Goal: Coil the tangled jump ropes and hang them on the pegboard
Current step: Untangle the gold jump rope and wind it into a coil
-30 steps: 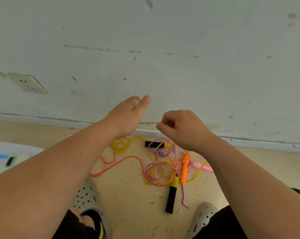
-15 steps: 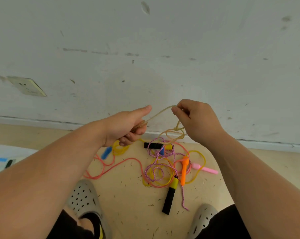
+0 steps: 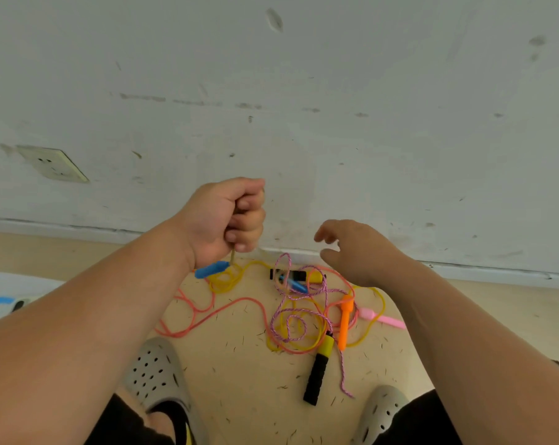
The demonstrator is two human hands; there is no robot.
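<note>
Head view: your left hand fisted round tan cord; your right hand open, fingers spread, empty. Tangled jump ropes on floor by wall, below hands. Risk: hauling cord up may cinch tangle; one-handed bundle may slip.

Your left hand grips a thin tan rope; only a short stub shows below the fist. Just under the grip: blue handle, slightly tilted, w/ yellow rope looped loosely beside it. Below-left of the grip, salmon rope sprawls in slack curves. Right of & below the grip it's all tangle: pink-purple braided rope, orange handle, pink handle. The black-and-yellow handle lies flat, farthest off.
</note>
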